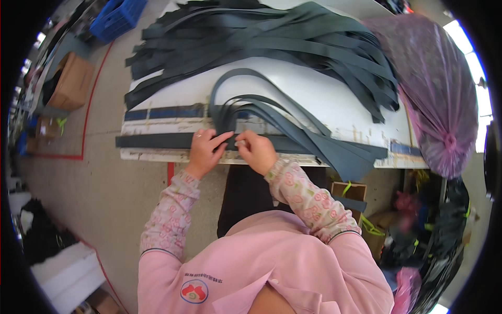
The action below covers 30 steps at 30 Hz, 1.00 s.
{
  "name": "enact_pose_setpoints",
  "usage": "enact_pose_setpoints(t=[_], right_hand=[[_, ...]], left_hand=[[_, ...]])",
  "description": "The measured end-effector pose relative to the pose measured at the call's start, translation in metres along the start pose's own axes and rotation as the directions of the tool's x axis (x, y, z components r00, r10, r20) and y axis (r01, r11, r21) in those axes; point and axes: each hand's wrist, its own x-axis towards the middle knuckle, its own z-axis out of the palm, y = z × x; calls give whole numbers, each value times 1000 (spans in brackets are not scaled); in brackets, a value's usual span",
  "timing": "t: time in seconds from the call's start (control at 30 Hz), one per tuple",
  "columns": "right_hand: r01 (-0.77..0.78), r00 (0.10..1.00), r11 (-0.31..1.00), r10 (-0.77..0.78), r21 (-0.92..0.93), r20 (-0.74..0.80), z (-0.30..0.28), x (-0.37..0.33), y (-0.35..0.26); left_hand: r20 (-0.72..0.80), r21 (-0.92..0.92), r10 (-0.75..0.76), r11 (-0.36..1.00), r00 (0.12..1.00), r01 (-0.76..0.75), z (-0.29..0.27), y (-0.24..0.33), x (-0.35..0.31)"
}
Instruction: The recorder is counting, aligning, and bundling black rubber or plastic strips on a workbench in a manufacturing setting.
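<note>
A long dark grey-green fabric strip (162, 141) lies flat along the near edge of the white table. My left hand (205, 152) rests on it, index finger stretched to the right and thumb apart from it. Just right of that, my right hand (257, 150) is closed in a pinch over the same strip. A small pale bit shows at its fingertips, too small to name. Behind my hands, several strips of the same fabric (300, 127) curve up in loops and fan down to the right, over the table's near edge.
A large heap of dark strips (251, 39) covers the back of the table (193, 94). At the right stands a tied, full pinkish plastic bag (439, 89). Boxes and black bags (444, 230) sit below the right side. A blue crate (117, 20) and cardboard box (72, 81) are far left.
</note>
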Motion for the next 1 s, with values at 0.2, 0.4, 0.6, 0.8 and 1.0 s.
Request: enact_pose_setpoints(t=[0.2, 0.4, 0.6, 0.8, 1.0], right_hand=[[111, 992, 985, -102, -131, 72, 14, -1, -11], [99, 995, 969, -92, -228, 42, 23, 0, -15], [119, 992, 968, -107, -220, 67, 22, -2, -9], [-223, 975, 965, 221, 138, 30, -51, -21, 18], [-212, 971, 977, 212, 11, -107, -135, -57, 53]], left_hand=[[-2, -54, -77, 996, 997, 77, -8, -2, -9], [-17, -66, -61, 996, 998, 60, -7, -3, -10], [-20, -50, -57, 997, 998, 56, -7, -1, -8], [4, -90, -56, 994, 998, 56, -6, 2, -7], [-1, -16, 3, 1000, 1000, -3, -8, -1, -7]])
